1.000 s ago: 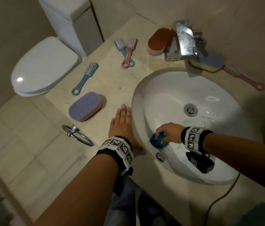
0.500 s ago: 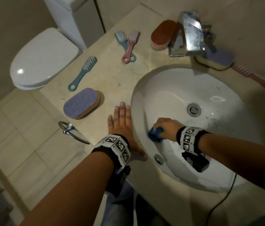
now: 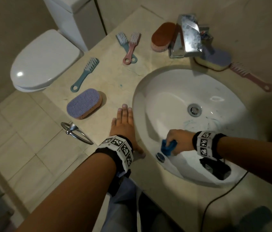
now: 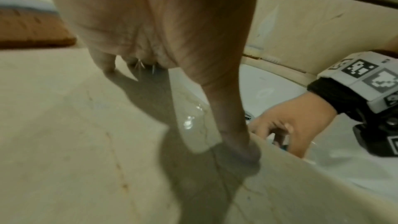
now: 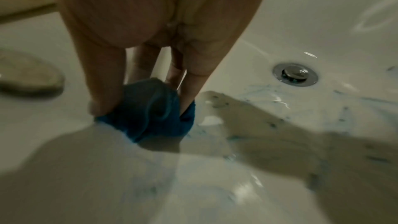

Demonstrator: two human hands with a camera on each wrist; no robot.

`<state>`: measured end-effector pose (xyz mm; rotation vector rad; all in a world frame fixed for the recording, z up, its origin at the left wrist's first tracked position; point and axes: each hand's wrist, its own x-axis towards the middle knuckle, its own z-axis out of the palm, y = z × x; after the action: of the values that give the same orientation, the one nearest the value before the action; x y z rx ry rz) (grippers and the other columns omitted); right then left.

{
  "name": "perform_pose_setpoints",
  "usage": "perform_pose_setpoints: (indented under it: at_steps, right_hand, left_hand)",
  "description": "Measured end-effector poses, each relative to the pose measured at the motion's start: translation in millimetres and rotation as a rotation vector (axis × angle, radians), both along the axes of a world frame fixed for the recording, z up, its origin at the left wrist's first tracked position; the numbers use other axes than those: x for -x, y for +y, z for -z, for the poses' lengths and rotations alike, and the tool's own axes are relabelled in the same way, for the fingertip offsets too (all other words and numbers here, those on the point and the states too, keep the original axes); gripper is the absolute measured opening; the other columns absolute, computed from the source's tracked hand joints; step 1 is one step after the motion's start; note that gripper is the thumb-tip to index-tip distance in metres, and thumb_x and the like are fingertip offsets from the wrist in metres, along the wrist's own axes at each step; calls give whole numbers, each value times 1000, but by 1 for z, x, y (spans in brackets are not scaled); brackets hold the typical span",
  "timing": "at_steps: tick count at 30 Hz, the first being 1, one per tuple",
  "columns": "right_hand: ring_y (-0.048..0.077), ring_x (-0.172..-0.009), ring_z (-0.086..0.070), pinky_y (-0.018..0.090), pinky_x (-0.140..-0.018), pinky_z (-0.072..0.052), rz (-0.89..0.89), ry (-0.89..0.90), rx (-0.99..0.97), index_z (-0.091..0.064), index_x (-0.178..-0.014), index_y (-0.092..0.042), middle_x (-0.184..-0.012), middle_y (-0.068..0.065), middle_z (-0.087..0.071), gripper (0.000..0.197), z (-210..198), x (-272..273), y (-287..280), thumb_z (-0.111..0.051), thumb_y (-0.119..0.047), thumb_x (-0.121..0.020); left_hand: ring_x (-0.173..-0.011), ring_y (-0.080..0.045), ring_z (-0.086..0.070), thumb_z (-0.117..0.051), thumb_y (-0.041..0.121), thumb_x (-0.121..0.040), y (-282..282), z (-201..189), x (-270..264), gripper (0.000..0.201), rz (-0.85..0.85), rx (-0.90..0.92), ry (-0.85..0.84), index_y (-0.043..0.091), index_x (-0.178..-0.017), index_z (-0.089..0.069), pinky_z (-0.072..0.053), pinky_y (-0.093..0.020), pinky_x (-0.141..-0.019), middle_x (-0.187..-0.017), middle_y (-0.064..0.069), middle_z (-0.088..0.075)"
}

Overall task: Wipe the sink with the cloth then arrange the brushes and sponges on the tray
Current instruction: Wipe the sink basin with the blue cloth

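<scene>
The blue cloth (image 3: 168,146) is bunched up low on the near wall of the white sink (image 3: 173,84). The right hand (image 3: 179,138) has its fingers curled around it and pushes it on the sink. The left hand (image 3: 123,126) lies flat with straight fingers on the counter (image 3: 115,77), just beside the sink's rim. Brushes and sponges lie around on the counter.

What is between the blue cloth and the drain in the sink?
In the right wrist view, only wet white sink with faint blue smears lies between the cloth and the drain.
</scene>
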<state>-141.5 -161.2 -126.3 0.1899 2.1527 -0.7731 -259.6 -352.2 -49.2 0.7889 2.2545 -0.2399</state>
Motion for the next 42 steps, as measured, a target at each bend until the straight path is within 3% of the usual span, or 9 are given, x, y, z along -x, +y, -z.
perform_pose_setpoints:
  at_steps: [4, 9, 15, 20, 26, 31, 36, 39, 42]
  right_hand:
    - [14, -97, -52, 22, -82, -41, -89, -110, -43, -68, -105, -12, -107, 1, -55, 29, -2, -27, 2, -74, -13, -76]
    - [23, -101, -57, 33, -89, -48, 35, 29, -196, -65, -102, -16, -109, 3, -59, 31, 17, 10, 5, -74, -29, -75]
    - [15, -91, -56, 27, -82, -47, -10, -107, -57, -67, -102, -16, -100, -3, -58, 33, 13, 1, -8, -79, -20, -71]
    - [21, -91, -60, 30, -79, -50, 108, 16, -190, -61, -87, -23, -93, 0, -60, 19, 29, 14, 8, -74, -27, -74]
    - [10, -75, -51, 20, -64, -40, 36, -27, 17, -47, -97, -26, -90, -4, -53, 26, 5, -2, 20, -67, -19, -82]
    - [-7, -62, -45, 2, -54, -36, -106, -228, 87, -54, -92, -26, -91, -11, -51, 24, -2, -28, 8, -71, -15, -79]
    - [14, -84, -50, 11, -60, -36, 34, -81, -55, -54, -82, -20, -77, -12, -48, 20, 18, -9, 18, -69, -9, -78]
    - [11, -79, -52, 12, -59, -37, 35, -188, 80, -53, -85, -23, -85, -8, -51, 21, 7, -11, 10, -73, -18, -79]
    - [3, -68, -48, 17, -60, -41, -32, -241, 87, -51, -81, -30, -78, -13, -51, 26, 7, -19, -1, -75, -24, -76]
  left_hand:
    - [-144, -29, 19, -87, 52, -50, -4, -5, -2, 153, 24, -5, -22, 4, -144, 25, -6, -42, -121, -153, -13, 29]
    - [-145, -28, 16, -89, 49, -46, -3, 0, -1, 155, 1, -42, -14, 5, -145, 21, -8, -42, -121, -155, -11, 25]
    - [-145, -29, 17, -88, 51, -47, -2, -1, -2, 155, 35, -8, 6, 4, -144, 23, -8, -42, -121, -154, -13, 27]
    - [-145, -29, 16, -87, 52, -50, 0, 0, -2, 154, 46, 29, 18, 3, -144, 25, -9, -41, -121, -154, -13, 27]
    - [-145, -31, 14, -88, 49, -49, 5, -6, -3, 155, 36, 69, 15, 3, -143, 26, -12, -42, -120, -154, -14, 27]
    - [-145, -33, 14, -90, 41, -51, 14, -9, -5, 154, 3, 121, 4, 0, -142, 26, -16, -46, -118, -152, -17, 29]
    - [-145, -33, 14, -87, 36, -60, 17, -6, -5, 144, -26, 127, 14, -1, -142, 25, -17, -46, -116, -152, -17, 29]
    - [-145, -34, 14, -83, 32, -68, 18, -6, -4, 135, -33, 116, 10, -1, -143, 25, -17, -46, -116, -152, -17, 29]
    - [-144, -35, 15, -84, 31, -67, 19, -4, -4, 136, -31, 126, 18, -2, -142, 25, -16, -47, -116, -152, -19, 29]
